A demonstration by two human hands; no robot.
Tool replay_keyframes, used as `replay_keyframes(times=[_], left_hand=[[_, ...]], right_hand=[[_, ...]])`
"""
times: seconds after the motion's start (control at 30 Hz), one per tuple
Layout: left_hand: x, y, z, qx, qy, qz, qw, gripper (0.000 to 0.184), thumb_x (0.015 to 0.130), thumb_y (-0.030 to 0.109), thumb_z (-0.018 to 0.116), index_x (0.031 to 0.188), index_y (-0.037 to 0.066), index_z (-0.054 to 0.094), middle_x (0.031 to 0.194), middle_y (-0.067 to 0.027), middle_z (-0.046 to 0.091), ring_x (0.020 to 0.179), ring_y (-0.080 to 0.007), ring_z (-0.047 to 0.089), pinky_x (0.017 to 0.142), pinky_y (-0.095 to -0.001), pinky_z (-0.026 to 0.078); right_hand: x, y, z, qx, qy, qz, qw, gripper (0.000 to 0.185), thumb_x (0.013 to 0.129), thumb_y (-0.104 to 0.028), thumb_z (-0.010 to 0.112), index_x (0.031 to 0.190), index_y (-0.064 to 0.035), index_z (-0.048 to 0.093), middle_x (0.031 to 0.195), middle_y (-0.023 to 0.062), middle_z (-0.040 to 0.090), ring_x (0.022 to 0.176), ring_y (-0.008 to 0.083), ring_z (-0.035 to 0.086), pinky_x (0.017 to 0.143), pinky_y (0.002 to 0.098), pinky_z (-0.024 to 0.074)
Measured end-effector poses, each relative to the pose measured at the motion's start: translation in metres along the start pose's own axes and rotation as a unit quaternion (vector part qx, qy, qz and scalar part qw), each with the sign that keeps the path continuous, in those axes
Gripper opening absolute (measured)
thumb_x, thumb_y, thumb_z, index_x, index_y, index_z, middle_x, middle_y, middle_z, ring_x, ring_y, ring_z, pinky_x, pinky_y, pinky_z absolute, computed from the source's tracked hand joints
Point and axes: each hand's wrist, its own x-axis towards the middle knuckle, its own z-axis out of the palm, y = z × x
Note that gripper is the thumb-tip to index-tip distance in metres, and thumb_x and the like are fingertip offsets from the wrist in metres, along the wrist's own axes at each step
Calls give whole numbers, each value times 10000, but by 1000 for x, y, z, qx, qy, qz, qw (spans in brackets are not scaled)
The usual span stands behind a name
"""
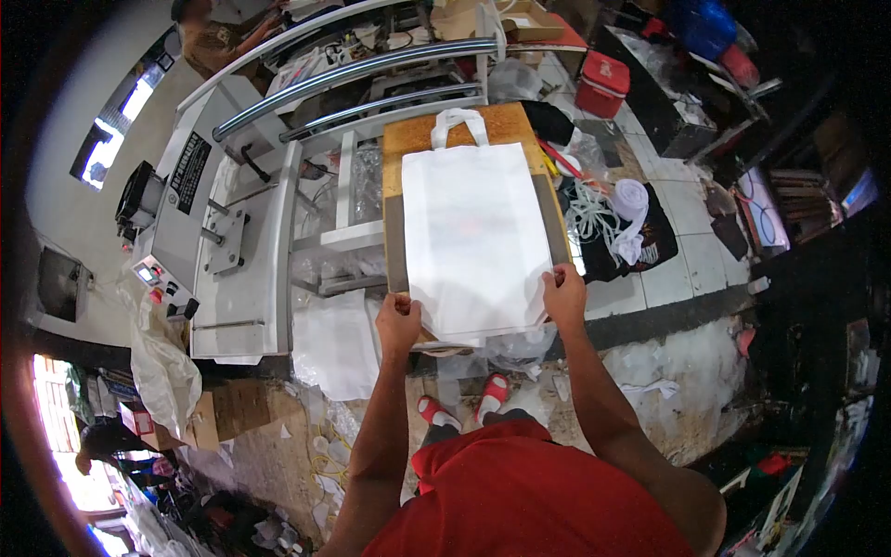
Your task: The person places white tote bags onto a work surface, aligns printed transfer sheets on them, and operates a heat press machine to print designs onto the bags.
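Your left hand (399, 321) and right hand (563, 293) pinch the lower corners of the white bag (475, 232), center frame. The black label (188, 174), upper left, bears writing too small to read.

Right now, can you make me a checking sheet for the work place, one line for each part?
Surface: wooden board, under the bag.
Job's things: white bag, lying flat, handles pointing away.
Clutter: white roll and red box, right of the board.
Hands: left hand and right hand pinch the bag's near edges.
Cables: tangled pale cords; can't tell if they're cables.
Surroundings: grey machine, left; another person, far left.
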Motion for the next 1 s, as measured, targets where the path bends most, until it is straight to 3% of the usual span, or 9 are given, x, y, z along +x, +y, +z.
replay_keyframes(times=[0.23, 0.47, 0.53, 0.63, 0.83, 0.9, 0.97, 1.0], left_hand=[[-2, -1, -3, -2, -18, 7, 1000, 288, 819, 168, 759, 1048, 27, 658, 824, -85, 685, 767, -192, 669, 746, -333, 550], [-3, -1, -5, -22, -34, -10, 999, 281, 798, 165, 768, 1027, 38, 666, 854, -89, 710, 792, -195, 687, 757, -339, 553], [-2, -3, -6, -11, -12, 17, 1000, 255, 776, 147, 733, 990, 24, 670, 814, -83, 699, 744, -194, 683, 712, -334, 559], [-1, -2, -9, 4, -27, 7, 1000, 257, 783, 153, 727, 994, 18, 669, 833, -87, 709, 760, -199, 691, 732, -337, 561], [-2, 1, -17, -45, -32, -27, 998, 249, 829, 145, 701, 1030, 5, 653, 871, -103, 715, 786, -191, 692, 733, -332, 555], [-3, -20, -19, -108, -10, -25, 994, 238, 854, 134, 688, 1044, 0, 637, 866, -109, 706, 787, -182, 685, 720, -334, 551], [-25, -48, -34, -163, 15, -40, 986, 228, 879, 124, 675, 1059, -4, 620, 860, -115, 696, 788, -173, 679, 707, -335, 547], [-37, -54, -49, -212, 29, -64, 975, 220, 894, 120, 667, 1063, -6, 601, 863, -115, 685, 786, -171, 671, 692, -343, 542]], right_hand=[[0, 7, 3, -1, 8, -24, 1000, 273, 817, -174, 748, 1004, -10, 635, 907, 156, 659, 825, 320, 651, 753, 451, 501], [0, 6, 1, 11, 29, -53, 998, 265, 801, -146, 749, 999, 3, 654, 888, 164, 654, 819, 327, 649, 755, 436, 519], [-1, 5, 1, 7, 25, -43, 999, 269, 796, -141, 753, 1001, 4, 658, 883, 166, 654, 812, 328, 650, 754, 438, 521], [0, 4, 0, -1, 31, -67, 997, 275, 787, -136, 760, 996, 15, 667, 868, 166, 660, 780, 310, 657, 735, 421, 528], [0, 8, -1, 40, 12, -14, 999, 276, 802, -146, 770, 999, 23, 677, 846, 131, 670, 741, 230, 653, 717, 358, 533], [4, 33, -3, 85, 75, -19, 993, 238, 851, -169, 733, 961, 32, 669, 850, 116, 675, 754, 209, 647, 719, 362, 530], [-1, 91, -20, 136, 209, 3, 968, 266, 953, -257, 623, 992, 6, 622, 842, 103, 650, 773, 192, 618, 707, 376, 507], [-5, 139, -34, 112, 212, 114, 964, 272, 957, -258, 598, 997, 10, 628, 884, 125, 669, 798, 230, 635, 751, 370, 512]])
